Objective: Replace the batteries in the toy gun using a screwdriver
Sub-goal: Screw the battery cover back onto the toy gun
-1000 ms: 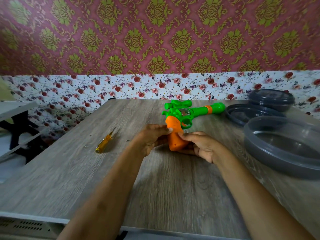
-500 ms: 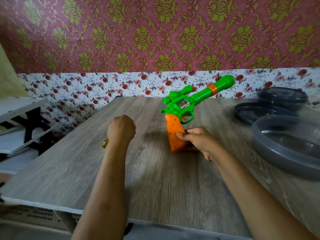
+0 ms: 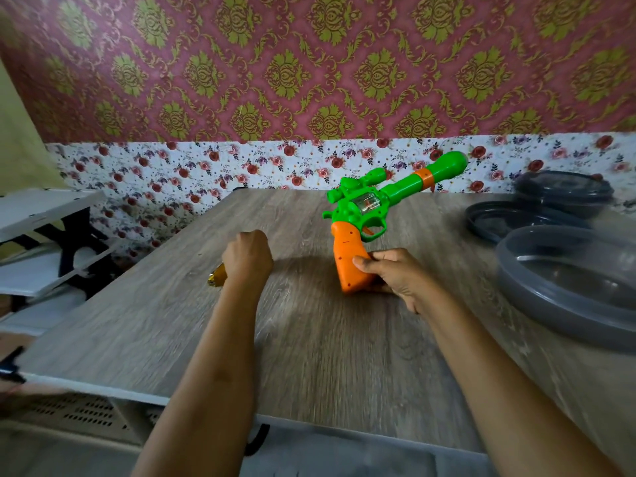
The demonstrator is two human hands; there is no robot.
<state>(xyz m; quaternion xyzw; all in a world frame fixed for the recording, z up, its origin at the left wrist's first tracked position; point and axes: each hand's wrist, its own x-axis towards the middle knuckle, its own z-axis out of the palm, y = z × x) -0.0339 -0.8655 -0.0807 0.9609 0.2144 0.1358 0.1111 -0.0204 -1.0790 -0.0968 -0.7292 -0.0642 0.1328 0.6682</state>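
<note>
Grey tubs (image 3: pixel 537 304), R of gun (image 3: pixel 370 204).

Green toy gun (image 3: pixel 358 216) tilted barrel-up; yellow screwdriver (image 3: pixel 216 278)

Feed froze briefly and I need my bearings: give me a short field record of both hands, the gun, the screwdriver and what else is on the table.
left hand: fist curled over the screwdriver, appears to grip it
screwdriver: only the yellow handle end shows, beside the fist
right hand: holds the orange grip
toy gun: grip base down on the table, barrel tilted up to the right
battery cover: grip looks closed, no batteries in view
table: wood-grain top
grey containers: three, at the right
</note>
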